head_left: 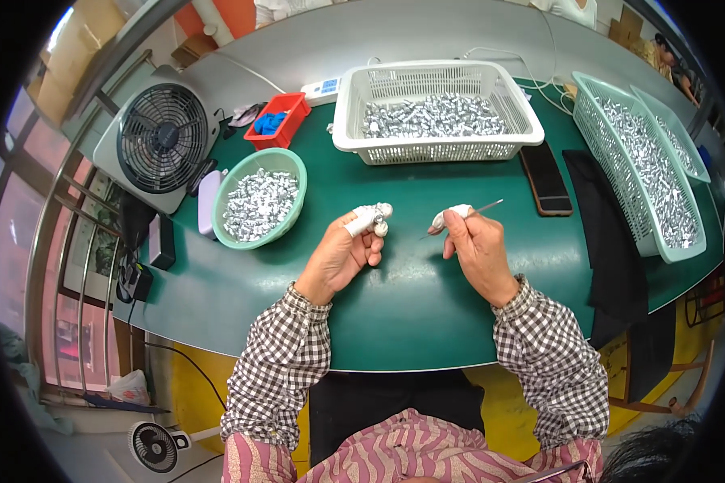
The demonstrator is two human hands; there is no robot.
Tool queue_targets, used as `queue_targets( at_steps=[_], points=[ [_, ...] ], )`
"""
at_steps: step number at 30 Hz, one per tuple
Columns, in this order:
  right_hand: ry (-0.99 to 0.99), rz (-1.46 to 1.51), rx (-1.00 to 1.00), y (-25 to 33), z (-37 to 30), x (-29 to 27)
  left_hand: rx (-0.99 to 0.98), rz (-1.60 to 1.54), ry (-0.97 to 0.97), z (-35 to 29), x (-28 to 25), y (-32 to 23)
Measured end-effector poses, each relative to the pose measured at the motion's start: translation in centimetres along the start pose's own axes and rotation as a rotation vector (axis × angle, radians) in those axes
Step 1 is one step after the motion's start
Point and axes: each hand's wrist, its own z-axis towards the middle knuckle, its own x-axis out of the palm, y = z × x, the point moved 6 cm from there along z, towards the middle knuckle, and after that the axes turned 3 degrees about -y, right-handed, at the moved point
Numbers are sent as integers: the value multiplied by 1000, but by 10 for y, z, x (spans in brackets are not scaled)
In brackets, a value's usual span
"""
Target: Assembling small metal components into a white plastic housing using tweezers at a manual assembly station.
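My left hand [337, 256] is raised over the green tabletop [395, 314], its fingertips pinching a small silvery metal part [379, 218]. White coverings wrap several of its fingertips. To the right, apart from it, my right hand [482, 251] grips a thin metal pick-like tool [488, 206] between thumb and covered fingers. One end of the tool sticks out up and to the right, while a fine tip points toward the left hand. Left of the left hand, a round light-green bowl [290, 225] holds many similar silvery parts.
A white plastic basket [443, 150] with many metal parts stands at the back. Along the right side lie a long pale-green basket [651, 240] of parts, a dark cloth [612, 266] and a phone [551, 189]. Back left are a red bin [296, 122] and a box fan [149, 145].
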Motion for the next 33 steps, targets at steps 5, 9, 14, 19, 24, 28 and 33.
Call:
queue_targets(
  at_steps=[5,9,14,19,24,28,33],
  points=[
    [13,-5,26,0,0,2,-16,-10,20,2,-4,3],
    [39,-10,50,1,-1,4,-28,-11,27,4,-5,3],
    [62,21,68,-4,-2,6,-38,-7,29,3,-3,3],
    [66,35,76,-4,-2,7,-51,-25,48,3,-2,4],
    [88,19,55,-3,-3,8,-55,-19,44,3,-2,4],
    [94,26,69,-2,-4,8,-57,-28,53,4,-1,5],
    [103,34,73,-5,-5,9,-59,-26,35,2,-2,3]
  ],
)
